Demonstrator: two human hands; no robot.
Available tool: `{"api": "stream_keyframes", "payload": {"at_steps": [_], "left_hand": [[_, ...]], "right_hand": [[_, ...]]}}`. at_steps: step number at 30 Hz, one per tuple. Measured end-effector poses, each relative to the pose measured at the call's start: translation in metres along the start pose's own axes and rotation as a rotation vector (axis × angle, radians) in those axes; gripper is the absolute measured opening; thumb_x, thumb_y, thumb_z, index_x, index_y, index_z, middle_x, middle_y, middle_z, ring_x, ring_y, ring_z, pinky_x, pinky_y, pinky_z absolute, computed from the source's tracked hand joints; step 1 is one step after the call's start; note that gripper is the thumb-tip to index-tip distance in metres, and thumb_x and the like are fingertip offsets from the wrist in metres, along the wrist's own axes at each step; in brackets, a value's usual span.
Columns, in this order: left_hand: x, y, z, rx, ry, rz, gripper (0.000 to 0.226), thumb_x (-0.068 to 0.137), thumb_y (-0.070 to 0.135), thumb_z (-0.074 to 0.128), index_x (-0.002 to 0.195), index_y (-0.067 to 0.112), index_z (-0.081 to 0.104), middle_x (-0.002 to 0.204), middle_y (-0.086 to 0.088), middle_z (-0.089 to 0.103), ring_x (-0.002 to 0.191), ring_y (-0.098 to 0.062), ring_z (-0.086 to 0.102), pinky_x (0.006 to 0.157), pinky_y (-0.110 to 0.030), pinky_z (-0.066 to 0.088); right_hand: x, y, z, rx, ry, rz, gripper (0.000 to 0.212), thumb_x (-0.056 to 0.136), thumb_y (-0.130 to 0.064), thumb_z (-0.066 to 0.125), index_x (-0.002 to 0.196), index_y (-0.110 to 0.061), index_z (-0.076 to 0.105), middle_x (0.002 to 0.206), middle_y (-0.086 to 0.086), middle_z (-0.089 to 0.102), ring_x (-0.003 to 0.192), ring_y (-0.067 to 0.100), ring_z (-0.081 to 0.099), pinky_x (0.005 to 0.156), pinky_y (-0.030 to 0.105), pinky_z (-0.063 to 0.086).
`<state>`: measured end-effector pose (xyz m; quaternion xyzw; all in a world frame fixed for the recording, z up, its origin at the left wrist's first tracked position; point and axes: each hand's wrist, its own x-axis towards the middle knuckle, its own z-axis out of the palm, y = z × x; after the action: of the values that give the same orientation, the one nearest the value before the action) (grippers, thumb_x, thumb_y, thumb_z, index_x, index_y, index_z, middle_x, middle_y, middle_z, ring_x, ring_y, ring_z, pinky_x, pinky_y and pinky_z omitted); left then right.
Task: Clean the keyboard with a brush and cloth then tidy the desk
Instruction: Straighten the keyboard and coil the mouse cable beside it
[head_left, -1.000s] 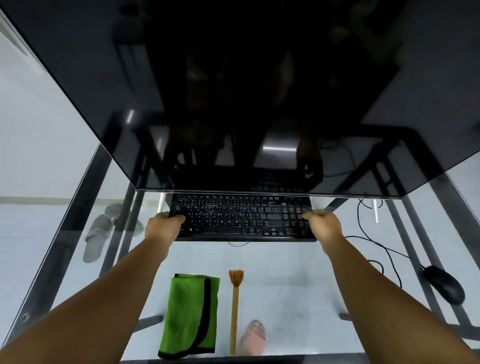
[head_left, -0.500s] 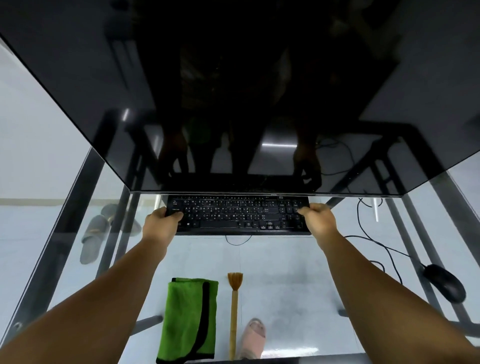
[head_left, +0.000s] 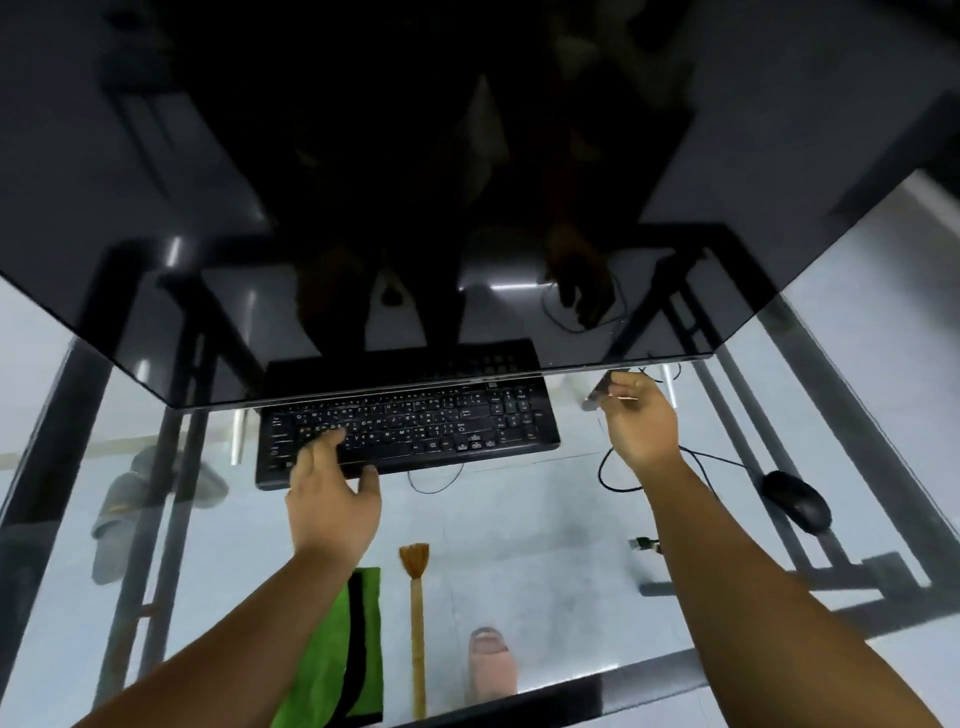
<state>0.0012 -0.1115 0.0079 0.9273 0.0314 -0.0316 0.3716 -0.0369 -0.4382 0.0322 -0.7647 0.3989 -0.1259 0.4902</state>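
Note:
The black keyboard (head_left: 431, 426) lies on the glass desk, its far edge under the dark monitor (head_left: 467, 208). My left hand (head_left: 332, 499) grips its front left part, fingers over the keys and thumb at the front edge. My right hand (head_left: 641, 421) is off the keyboard, to its right below the monitor's edge, with fingers pinched on a thin black cable (head_left: 605, 470). The green cloth (head_left: 358, 649) lies folded near the front edge, partly under my left forearm. The wooden brush (head_left: 417, 613) lies beside it, bristles pointing away from me.
A black mouse (head_left: 795, 501) sits at the right, its cable looping toward my right hand. A small plug (head_left: 644, 544) lies near my right forearm. Through the glass I see grey slippers (head_left: 130, 509), the desk frame (head_left: 171, 519) and a foot (head_left: 491, 660).
My right hand let go of the keyboard's right end and moved right to the cable. My left hand shifted rightward along the keyboard's front. The keyboard now sits slightly skewed.

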Motion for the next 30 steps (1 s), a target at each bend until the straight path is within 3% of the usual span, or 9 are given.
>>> {"api": "stream_keyframes", "payload": {"at_steps": [2,4,6,10,12,17,21,27,30], "left_hand": [[-0.014,0.013,0.020,0.054,-0.095,0.118,0.061,0.087,0.018,0.065,0.142,0.011,0.040,0.144,-0.009,0.045,0.132,-0.030,0.042,0.106,-0.045,0.037],[-0.025,0.027,0.041,0.127,-0.181,0.227,0.067,0.090,0.024,0.062,0.149,0.014,0.031,0.156,-0.004,0.031,0.143,-0.024,0.028,0.113,-0.041,0.028],[-0.034,0.043,0.063,0.211,-0.258,0.301,0.071,0.092,0.032,0.056,0.153,0.017,0.021,0.161,0.000,0.017,0.148,-0.019,0.015,0.118,-0.039,0.018],[-0.049,0.083,0.105,0.384,-0.364,0.384,0.073,0.097,0.043,0.039,0.155,0.022,-0.001,0.162,0.006,-0.009,0.149,-0.013,-0.009,0.120,-0.038,-0.002],[-0.053,0.100,0.122,0.467,-0.392,0.399,0.073,0.098,0.045,0.033,0.154,0.021,-0.008,0.161,0.006,-0.017,0.148,-0.013,-0.015,0.120,-0.040,-0.006],[-0.053,0.115,0.151,0.555,-0.421,0.381,0.076,0.098,0.046,0.031,0.153,0.017,-0.013,0.160,0.003,-0.022,0.147,-0.015,-0.020,0.120,-0.043,-0.006],[-0.053,0.116,0.159,0.600,-0.424,0.372,0.076,0.098,0.046,0.031,0.152,0.015,-0.013,0.159,0.001,-0.023,0.147,-0.017,-0.020,0.120,-0.043,-0.006],[-0.046,0.116,0.164,0.638,-0.407,0.364,0.077,0.098,0.047,0.032,0.152,0.015,-0.012,0.160,-0.001,-0.022,0.148,-0.019,-0.017,0.120,-0.043,-0.003],[-0.043,0.114,0.164,0.636,-0.401,0.351,0.078,0.098,0.047,0.033,0.153,0.015,-0.013,0.159,0.000,-0.023,0.147,-0.018,-0.018,0.121,-0.043,-0.003]], "right_hand": [[0.006,0.007,-0.027,-0.027,0.048,-0.016,0.025,0.088,-0.002,0.057,0.108,-0.016,0.061,0.107,-0.002,0.062,0.093,0.018,0.058,0.069,0.008,0.043],[0.013,0.019,-0.054,-0.084,0.089,-0.024,0.031,0.086,0.000,0.055,0.112,-0.016,0.060,0.106,-0.003,0.061,0.095,0.018,0.057,0.078,0.020,0.046],[0.021,0.037,-0.084,-0.185,0.108,0.003,0.037,0.086,-0.002,0.055,0.120,-0.016,0.059,0.114,-0.003,0.060,0.103,0.017,0.057,0.085,0.029,0.045],[0.036,0.076,-0.141,-0.422,0.091,0.087,0.052,0.083,-0.004,0.054,0.132,-0.022,0.052,0.136,0.001,0.054,0.109,0.025,0.057,0.084,0.033,0.047],[0.043,0.092,-0.163,-0.551,0.065,0.126,0.057,0.081,-0.006,0.056,0.134,-0.025,0.049,0.137,0.002,0.052,0.116,0.029,0.055,0.094,0.041,0.047],[0.053,0.119,-0.194,-0.725,-0.036,0.159,0.059,0.083,-0.017,0.058,0.138,-0.030,0.042,0.135,0.002,0.047,0.123,0.029,0.047,0.102,0.049,0.039],[0.055,0.138,-0.207,-0.704,-0.137,0.174,0.065,0.078,-0.022,0.067,0.138,-0.030,0.044,0.138,0.004,0.044,0.125,0.031,0.045,0.098,0.051,0.047],[0.053,0.153,-0.209,-0.712,-0.116,0.131,0.054,0.072,-0.011,0.070,0.124,-0.023,0.058,0.118,0.006,0.053,0.108,0.031,0.057,0.091,0.043,0.053],[0.052,0.149,-0.203,-0.557,-0.072,0.110,0.057,0.071,-0.015,0.076,0.125,-0.022,0.059,0.117,0.005,0.059,0.102,0.028,0.060,0.087,0.041,0.055]]}}
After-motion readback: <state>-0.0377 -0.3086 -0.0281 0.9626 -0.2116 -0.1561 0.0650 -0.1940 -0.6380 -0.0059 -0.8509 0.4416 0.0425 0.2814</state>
